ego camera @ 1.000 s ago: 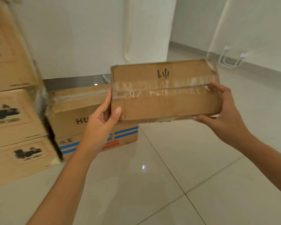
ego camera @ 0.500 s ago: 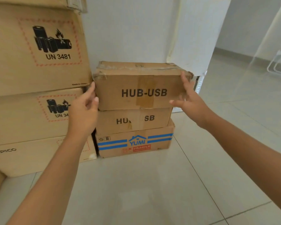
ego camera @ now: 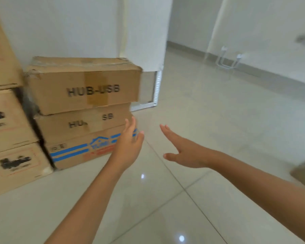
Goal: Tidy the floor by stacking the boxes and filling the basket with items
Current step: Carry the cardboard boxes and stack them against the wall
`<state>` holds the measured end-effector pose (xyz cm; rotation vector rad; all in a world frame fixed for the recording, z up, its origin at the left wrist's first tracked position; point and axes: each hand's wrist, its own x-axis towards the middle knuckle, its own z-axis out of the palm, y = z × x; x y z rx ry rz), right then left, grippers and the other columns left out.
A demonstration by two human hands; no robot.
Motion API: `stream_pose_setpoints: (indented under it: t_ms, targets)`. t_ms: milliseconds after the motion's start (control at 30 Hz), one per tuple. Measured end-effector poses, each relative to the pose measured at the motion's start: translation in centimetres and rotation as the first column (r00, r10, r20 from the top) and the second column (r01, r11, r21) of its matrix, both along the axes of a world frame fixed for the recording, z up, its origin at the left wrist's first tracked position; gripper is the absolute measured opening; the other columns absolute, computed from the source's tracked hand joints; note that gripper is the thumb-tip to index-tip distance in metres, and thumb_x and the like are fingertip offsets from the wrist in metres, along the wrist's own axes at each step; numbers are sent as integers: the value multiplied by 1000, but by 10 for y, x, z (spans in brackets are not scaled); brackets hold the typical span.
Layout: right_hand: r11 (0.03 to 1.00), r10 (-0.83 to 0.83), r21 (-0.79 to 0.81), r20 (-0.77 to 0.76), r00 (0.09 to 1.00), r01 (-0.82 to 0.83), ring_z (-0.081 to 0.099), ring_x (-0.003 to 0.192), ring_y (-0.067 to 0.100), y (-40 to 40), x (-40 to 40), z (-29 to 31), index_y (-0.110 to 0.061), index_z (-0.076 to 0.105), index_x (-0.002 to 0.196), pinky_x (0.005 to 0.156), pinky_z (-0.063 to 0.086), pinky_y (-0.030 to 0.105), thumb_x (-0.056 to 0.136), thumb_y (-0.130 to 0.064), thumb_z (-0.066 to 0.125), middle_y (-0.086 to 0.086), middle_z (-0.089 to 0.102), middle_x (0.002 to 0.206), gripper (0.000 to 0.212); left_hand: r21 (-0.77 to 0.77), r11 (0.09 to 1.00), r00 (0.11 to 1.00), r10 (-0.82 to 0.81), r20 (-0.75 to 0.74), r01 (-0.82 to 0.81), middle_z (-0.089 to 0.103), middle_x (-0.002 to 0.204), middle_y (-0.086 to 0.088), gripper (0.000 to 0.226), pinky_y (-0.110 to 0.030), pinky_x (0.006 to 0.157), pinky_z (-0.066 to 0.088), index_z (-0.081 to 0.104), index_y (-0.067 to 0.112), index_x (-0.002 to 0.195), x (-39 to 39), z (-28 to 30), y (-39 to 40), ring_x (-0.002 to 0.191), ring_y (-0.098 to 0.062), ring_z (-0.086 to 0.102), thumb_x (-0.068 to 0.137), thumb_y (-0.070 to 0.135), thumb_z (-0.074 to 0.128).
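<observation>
The top box (ego camera: 83,83), marked HUB-USB, sits on a second box (ego camera: 81,122) with partly worn lettering, and that one rests on a bottom box (ego camera: 74,148) with blue stripes, which stands on the floor (ego camera: 183,199). The top box overhangs the second a little at its right end. The three make one stack against the white wall (ego camera: 69,27). Just to the left stands a taller stack of larger cartons (ego camera: 11,129) with black printed marks, blurred here.

The left hand (ego camera: 128,143) is in front of the stack's lower right corner, fingers straight and spread, holding nothing; whether it touches the cardboard cannot be told. The right hand (ego camera: 181,148) hangs over the floor beside it, palm flat, fingers extended, thumb out, also empty. The hands are near each other but apart.

Behind the stack, a white panel (ego camera: 146,32) leans at the wall.
</observation>
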<state>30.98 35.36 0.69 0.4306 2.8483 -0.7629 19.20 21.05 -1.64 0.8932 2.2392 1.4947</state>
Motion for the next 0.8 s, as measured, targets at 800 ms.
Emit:
stream_pose_setpoints:
  t_ms: [800]
  targets:
    - [116,-512,52,859,15,992,49,122,44,-6,456,-73,-19,18,150,88,49,56,83,-73,26,27,37,144,86,-400,506,630,-717,297,764,51,137,-1,47,-28,98,33,54,19,129,294,-90,113,125,-19,46,97,47,32]
